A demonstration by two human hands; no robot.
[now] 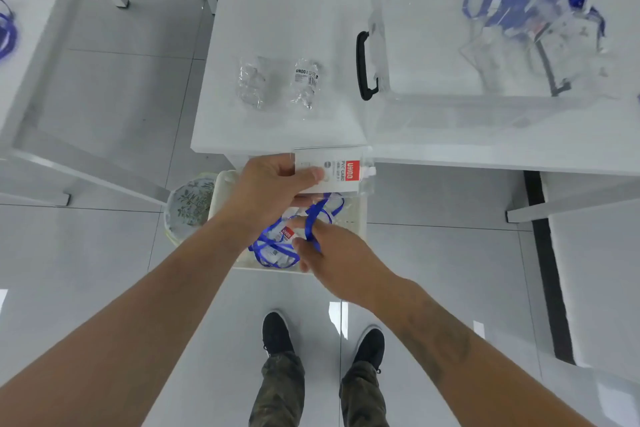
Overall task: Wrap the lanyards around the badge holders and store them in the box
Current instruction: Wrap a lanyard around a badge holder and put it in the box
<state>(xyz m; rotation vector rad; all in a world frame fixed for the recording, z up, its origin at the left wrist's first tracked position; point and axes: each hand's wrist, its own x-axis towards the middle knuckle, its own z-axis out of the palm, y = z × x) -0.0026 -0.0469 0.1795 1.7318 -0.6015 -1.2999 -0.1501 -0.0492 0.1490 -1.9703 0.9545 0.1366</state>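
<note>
here left hand (273,191) grips clear badge holder (341,172), right hand (329,253) pinches ribbon lanyard (313,218)

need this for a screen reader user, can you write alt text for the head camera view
Seen from above, a person's left hand holds a clear badge holder while the right hand pinches its blue lanyard. A clear storage box sits on the white table beyond.
</note>
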